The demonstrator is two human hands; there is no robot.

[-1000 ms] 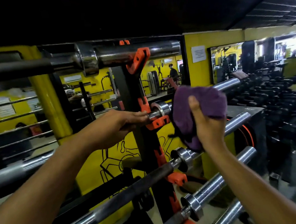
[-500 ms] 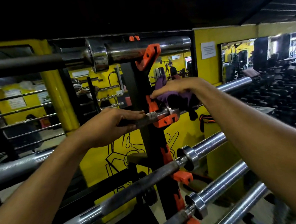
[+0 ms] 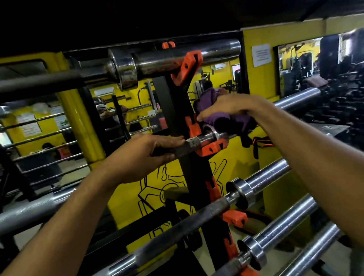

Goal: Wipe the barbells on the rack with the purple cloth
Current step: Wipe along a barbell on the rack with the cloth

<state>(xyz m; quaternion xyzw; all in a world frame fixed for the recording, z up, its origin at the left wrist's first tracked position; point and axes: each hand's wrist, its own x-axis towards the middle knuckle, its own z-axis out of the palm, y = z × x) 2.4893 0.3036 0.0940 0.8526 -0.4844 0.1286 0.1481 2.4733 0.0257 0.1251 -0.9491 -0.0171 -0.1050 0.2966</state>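
The rack (image 3: 176,108) is a black upright post fitted with orange cradles (image 3: 211,147), and it carries several barbells lying crosswise, one above another.

**Second barbell from the top** (image 3: 200,140): the left hand (image 3: 139,155) grips its dark knurled shaft just left of the orange cradle, fingers curled over the top of the bar and fingertips reaching toward the chrome collar.

**Purple cloth** (image 3: 224,114): it sits on the sleeve of that same barbell, just right of the collar and close to the post. The right hand (image 3: 224,107) lies over the cloth with the fingers bent down across it, holding it against the sleeve — part of the cloth bunches up above the hand and a dark fold hangs below the bar. The bare chrome end of the sleeve (image 3: 296,101) extends to the right, past the forearm.

**Top barbell** (image 3: 172,59): a thick chrome sleeve with a wide collar rests in the uppermost orange cradle, above both hands.

**Lower barbells** (image 3: 264,179): three more chrome sleeves lie below the hands, stepped down toward the lower right.

Behind the rack stands a yellow wall (image 3: 258,79) with a black line drawing, a white paper notice (image 3: 261,55) and mirrors — the right-hand mirror (image 3: 300,64) reflects gym machines. Rows of dark dumbbells (image 3: 350,110) fill the right side.
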